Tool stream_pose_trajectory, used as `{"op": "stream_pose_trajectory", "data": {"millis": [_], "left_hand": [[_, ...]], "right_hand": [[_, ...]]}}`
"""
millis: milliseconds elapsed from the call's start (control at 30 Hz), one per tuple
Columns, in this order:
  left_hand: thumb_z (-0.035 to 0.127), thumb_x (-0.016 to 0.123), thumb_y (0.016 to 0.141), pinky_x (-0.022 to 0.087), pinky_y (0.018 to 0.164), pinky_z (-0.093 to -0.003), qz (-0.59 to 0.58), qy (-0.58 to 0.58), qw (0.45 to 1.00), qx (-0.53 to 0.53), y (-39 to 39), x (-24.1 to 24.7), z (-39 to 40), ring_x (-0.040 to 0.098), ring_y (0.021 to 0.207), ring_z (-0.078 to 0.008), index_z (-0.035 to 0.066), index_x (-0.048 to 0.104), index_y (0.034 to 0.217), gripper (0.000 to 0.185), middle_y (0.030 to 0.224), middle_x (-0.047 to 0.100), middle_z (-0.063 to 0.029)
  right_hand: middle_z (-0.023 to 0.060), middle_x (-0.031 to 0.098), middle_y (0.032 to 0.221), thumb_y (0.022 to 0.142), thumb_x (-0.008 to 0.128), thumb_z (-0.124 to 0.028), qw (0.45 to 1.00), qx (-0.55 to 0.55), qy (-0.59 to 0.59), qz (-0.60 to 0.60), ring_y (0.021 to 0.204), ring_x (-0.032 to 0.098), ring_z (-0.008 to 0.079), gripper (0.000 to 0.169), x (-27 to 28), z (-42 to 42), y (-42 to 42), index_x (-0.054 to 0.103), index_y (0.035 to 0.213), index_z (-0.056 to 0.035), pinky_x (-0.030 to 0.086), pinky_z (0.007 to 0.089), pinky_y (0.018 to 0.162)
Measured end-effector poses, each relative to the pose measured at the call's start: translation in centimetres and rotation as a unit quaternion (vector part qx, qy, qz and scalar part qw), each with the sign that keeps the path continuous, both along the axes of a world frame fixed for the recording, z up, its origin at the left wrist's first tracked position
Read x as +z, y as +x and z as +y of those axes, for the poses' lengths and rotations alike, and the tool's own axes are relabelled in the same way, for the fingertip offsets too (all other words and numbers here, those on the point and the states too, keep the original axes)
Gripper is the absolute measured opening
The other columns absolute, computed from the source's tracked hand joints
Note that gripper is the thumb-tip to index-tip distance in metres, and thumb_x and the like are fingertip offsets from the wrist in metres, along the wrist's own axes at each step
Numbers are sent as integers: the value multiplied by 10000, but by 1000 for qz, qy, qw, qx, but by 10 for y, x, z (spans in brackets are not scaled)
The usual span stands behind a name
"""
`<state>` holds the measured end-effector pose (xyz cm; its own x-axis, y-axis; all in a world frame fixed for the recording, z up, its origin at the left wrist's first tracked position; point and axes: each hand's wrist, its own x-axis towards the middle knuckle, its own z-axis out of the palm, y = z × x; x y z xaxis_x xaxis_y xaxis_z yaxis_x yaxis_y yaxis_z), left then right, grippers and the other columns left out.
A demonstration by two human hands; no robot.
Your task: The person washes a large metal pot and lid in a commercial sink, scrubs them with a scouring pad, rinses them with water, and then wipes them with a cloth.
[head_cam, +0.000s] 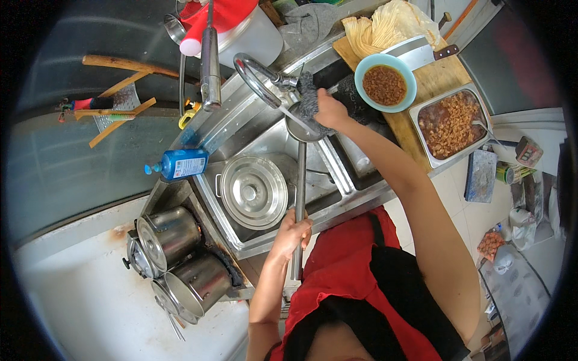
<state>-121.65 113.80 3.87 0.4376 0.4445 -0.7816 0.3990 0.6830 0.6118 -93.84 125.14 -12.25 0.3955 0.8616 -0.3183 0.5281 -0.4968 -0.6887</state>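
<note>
My left hand (292,232) grips the long metal handle of a ladle (301,171), whose round bowl lies over the sink under the tap. In my right hand (332,110) is a dark grey cloth (309,97), held at the bowl's rim and partly covering it. Water runs from the curved chrome faucet (253,74) towards the bowl. Below, in the left basin of the steel sink (350,182), stands a lidded metal pot (250,192).
A cutting board (417,119) at the right bears a blue bowl of brown sauce (384,83), a cleaver (420,53) and a steel tray of minced food (451,124). A blue pump bottle (183,163) lies left of the sink. Metal stockpots (198,282) stand lower left.
</note>
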Motion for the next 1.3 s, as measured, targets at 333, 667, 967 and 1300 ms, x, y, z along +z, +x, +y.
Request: {"op": "stream_pose_trajectory", "data": {"millis": [333,667,967,1300], "left_hand": [[75,539,852,376,363,-285,171,231,951,-116,25,-3,-3,464,397,-134,-12,412,925,170,572,459,-42],[108,553,863,432,430,-374,214,398,862,-229,9,-35,-2,580,477,-272,-44,389,998,262,622,560,-182],[207,548,955,309,388,-202,-72,-59,995,34,-24,-39,-5,369,424,-56,105,437,930,153,592,391,41],[247,565,945,276,382,-195,-127,-147,977,90,-60,-56,-26,327,415,-48,123,462,973,164,579,332,49]], "right_hand": [[310,503,1160,728,745,-262,939,-241,164,182,1110,518,406,699,-29,-84,-4,337,1170,92,399,408,956],[283,522,1180,741,737,-277,924,-264,155,230,1119,528,371,726,-45,-116,-8,322,1206,94,394,383,970],[262,523,1200,744,730,-319,913,-251,142,287,1141,520,355,726,-38,-128,-14,355,1228,71,394,382,970],[285,462,1237,741,721,-333,959,-212,170,75,1152,493,368,775,-22,-132,-12,331,1276,70,382,397,983]]}}
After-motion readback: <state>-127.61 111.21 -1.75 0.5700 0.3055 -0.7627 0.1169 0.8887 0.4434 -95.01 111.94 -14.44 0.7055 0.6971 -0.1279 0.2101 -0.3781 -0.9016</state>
